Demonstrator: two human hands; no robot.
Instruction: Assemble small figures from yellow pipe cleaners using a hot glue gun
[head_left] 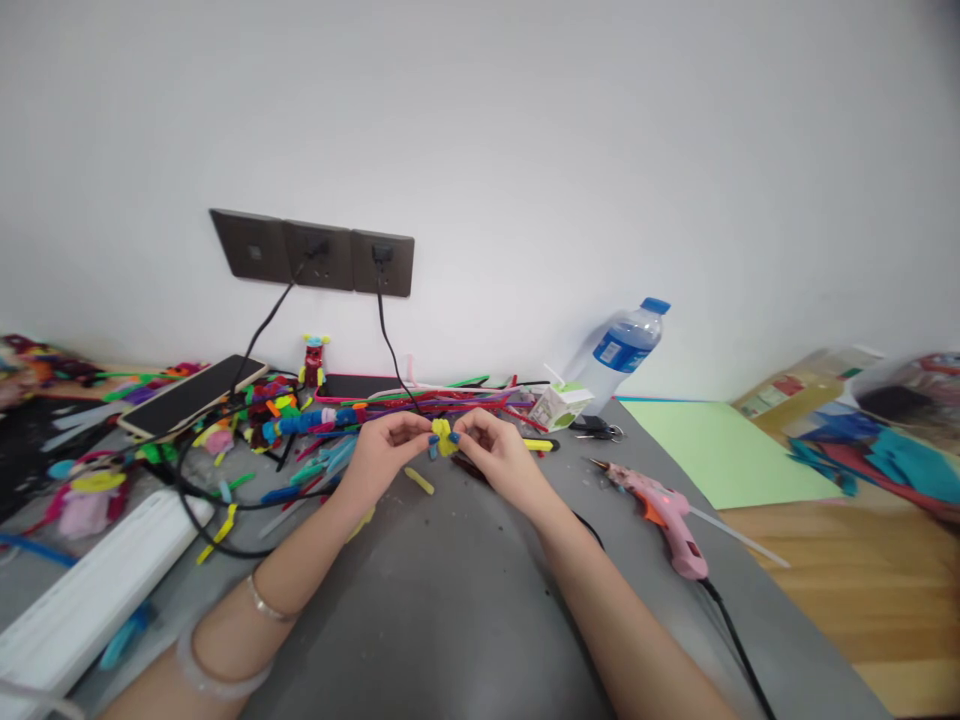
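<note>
My left hand [384, 455] and my right hand [501, 458] meet over the grey table [450, 600], each with thumb and fingers pinched. Between them is a small bent piece of yellow pipe cleaner [443, 437], gripped from both sides. A short yellow strip [419, 481] lies on the table just below my left fingers. Behind my hands runs a heap of coloured pipe cleaners [457, 398]. Dark strips under my right hand are partly covered by it.
At right lie a pink glue gun [667, 510] with its cord, keys [600, 430], a small carton [562, 403], a bottle [626, 345] and green paper [720, 450]. At left are a phone [193, 398], black cables, a white power strip [112, 590] and several pipe-cleaner figures [88, 500].
</note>
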